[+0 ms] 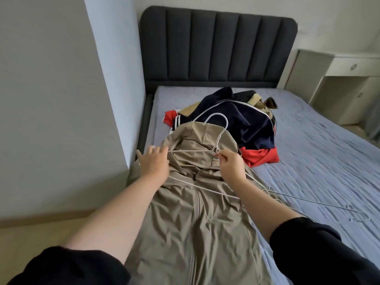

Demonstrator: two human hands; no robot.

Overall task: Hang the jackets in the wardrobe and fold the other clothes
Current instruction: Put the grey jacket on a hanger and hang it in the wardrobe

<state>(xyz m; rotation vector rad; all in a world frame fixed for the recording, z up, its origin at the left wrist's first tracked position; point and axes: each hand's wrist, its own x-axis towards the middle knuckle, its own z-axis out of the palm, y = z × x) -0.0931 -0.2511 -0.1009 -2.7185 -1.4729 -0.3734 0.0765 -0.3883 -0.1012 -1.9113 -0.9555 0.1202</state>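
Observation:
A beige hooded zip jacket (191, 219) lies flat, front up, along the left side of the bed. A white wire hanger (218, 130) lies on its hood and collar, hook pointing toward the headboard. My right hand (230, 165) pinches the hanger at the base of its hook. My left hand (154, 161) rests on the jacket's left shoulder, fingers at the hanger's left arm. Beyond the hood sits a pile of clothes: a navy jacket (242, 120) with white piping, red fabric (259, 156) and tan pieces.
More wire hangers (308, 204) lie on the blue mattress (318, 157) to the right of the jacket. A dark padded headboard (218, 48) stands at the far end. A grey wall (51, 99) runs along the left; a white desk (353, 66) is at right.

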